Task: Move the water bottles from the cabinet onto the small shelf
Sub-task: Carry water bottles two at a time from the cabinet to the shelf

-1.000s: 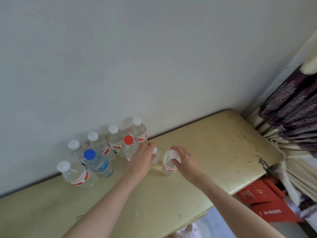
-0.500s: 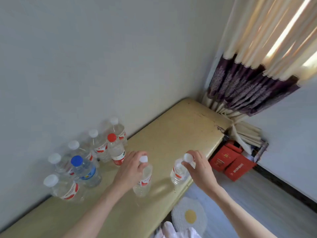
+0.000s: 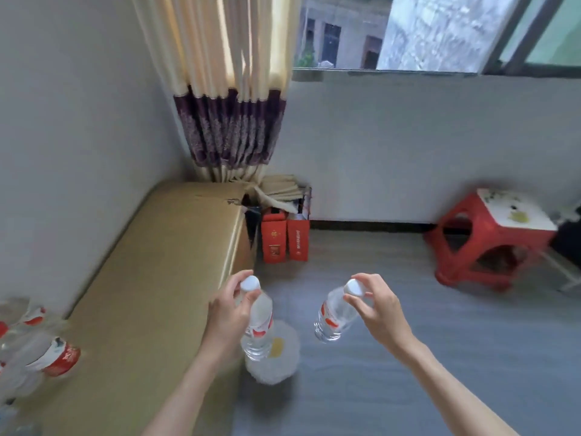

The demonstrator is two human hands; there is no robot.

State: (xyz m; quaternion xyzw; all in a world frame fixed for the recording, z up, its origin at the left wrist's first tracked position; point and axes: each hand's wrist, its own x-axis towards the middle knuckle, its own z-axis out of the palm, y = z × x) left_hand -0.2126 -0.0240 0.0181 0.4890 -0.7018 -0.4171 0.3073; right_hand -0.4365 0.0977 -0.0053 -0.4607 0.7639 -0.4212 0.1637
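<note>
My left hand (image 3: 228,313) grips a clear water bottle (image 3: 259,325) with a white cap and red label by its neck, held in the air past the front edge of the yellow cabinet (image 3: 151,287). My right hand (image 3: 379,309) holds a second white-capped bottle (image 3: 330,319) by its top, tilted, above the grey floor. Several more bottles (image 3: 34,350) stand blurred on the cabinet's left end. A red stool with a white top (image 3: 490,243) stands at the right near the wall.
Red boxes (image 3: 284,237) sit on the floor beside the cabinet's far end, under a cream and purple curtain (image 3: 229,127). A round white mat with a yellow centre (image 3: 284,357) lies on the floor below the left bottle. A window spans the upper right.
Both hands lifted their bottles off the cabinet top and carried them out over the floor. The view swung right, away from the wall, bringing the window and red stool into sight.
</note>
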